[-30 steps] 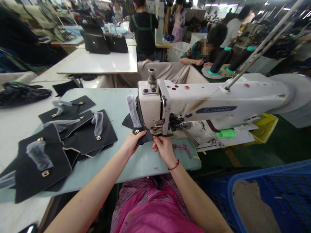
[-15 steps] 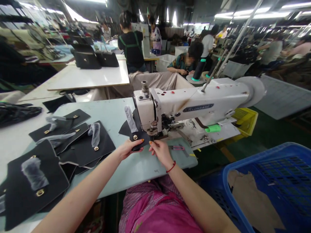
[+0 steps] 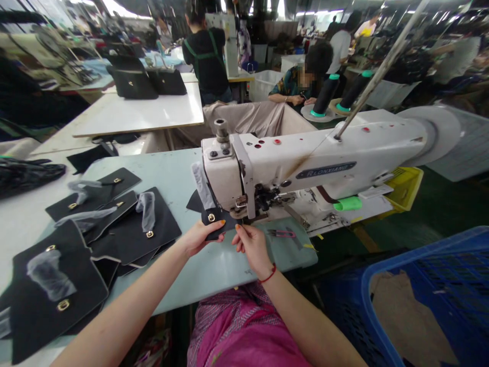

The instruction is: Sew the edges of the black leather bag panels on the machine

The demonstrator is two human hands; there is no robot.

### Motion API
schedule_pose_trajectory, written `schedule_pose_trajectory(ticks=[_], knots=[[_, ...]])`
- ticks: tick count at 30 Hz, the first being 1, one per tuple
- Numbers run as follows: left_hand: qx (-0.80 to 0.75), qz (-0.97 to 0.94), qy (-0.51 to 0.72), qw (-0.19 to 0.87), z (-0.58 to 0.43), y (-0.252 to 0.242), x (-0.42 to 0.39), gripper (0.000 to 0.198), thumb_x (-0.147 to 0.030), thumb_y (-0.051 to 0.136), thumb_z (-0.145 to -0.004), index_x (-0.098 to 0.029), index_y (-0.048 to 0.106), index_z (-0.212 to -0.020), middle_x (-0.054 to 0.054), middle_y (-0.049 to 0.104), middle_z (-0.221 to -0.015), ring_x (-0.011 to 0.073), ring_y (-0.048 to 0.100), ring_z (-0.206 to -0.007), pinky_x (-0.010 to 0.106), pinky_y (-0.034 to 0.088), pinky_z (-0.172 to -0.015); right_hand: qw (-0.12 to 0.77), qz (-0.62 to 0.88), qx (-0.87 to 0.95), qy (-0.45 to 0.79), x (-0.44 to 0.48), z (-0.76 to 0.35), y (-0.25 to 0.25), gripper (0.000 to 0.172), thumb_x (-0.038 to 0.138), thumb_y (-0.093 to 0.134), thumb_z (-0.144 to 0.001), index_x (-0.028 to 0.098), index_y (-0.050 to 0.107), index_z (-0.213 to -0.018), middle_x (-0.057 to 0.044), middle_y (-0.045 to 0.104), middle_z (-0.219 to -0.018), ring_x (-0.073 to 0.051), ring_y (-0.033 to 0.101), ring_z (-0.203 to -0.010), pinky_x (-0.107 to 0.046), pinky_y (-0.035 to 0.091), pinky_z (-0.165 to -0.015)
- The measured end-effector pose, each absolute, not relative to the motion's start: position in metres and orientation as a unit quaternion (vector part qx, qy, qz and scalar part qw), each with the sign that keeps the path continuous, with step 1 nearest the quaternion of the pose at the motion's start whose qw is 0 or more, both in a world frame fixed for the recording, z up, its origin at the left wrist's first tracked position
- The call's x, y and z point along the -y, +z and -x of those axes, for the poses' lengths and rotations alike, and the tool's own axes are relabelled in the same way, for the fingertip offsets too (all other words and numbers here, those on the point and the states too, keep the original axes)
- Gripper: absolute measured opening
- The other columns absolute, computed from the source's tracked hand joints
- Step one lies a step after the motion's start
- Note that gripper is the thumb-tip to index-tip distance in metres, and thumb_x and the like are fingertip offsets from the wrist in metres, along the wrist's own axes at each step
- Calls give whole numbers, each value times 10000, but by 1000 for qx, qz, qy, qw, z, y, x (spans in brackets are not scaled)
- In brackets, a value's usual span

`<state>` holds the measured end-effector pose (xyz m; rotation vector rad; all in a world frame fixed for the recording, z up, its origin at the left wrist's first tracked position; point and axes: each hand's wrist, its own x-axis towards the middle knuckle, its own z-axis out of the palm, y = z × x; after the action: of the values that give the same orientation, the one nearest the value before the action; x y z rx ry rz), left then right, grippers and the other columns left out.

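Your left hand (image 3: pixel 200 238) has its thumb pressed on top of a black piece (image 3: pixel 226 224) and its other fingers curled beneath, closed firmly on the near edge. Your right hand (image 3: pixel 252 247) has thumb and forefinger drawn together at the piece's right corner; you cannot tell from here whether they pinch it. The piece lies under the head of the white sewing machine (image 3: pixel 298 159), partly hidden by it, with a gold clasp (image 3: pixel 211 217) and a plastic-wrapped strap (image 3: pixel 203 187) facing up. Pink-handled snips (image 3: pixel 284 233) lie on the pale worktop (image 3: pixel 208 278) just beside your right hand, and more black pieces (image 3: pixel 164 224) overlap to your left.
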<state>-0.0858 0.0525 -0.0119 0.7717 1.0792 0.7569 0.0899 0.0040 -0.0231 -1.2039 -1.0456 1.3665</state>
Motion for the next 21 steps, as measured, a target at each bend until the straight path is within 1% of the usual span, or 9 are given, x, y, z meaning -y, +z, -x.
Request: schedule_pose_trajectory(ticks=[4,14,21], knots=[[-486,-349,348,722,85,-12,-55,271,-318,785,-713,-110,653,-826,23,662,-642,97,598,-504,194,508,-513,500,499,424,566,-7,-88,-22,464,499,520,-899,149,587,-602,-16,604,-555,-73,468,-413,-186,315,-419],[-495,-335,354,719,85,-7,-60,299,-304,793,-696,-112,660,-883,19,675,-694,89,596,-498,201,510,-513,513,516,367,580,-11,-66,-18,459,490,484,-900,156,551,-593,-9,618,-524,-75,496,-363,-175,304,-376],[-505,-317,371,712,83,-3,-58,301,-291,808,-669,-96,661,-845,27,669,-652,92,589,-479,189,498,-480,528,512,367,570,-11,-59,-16,453,462,468,-901,159,536,-572,1,602,-500,-72,477,-355,-177,317,-381]])
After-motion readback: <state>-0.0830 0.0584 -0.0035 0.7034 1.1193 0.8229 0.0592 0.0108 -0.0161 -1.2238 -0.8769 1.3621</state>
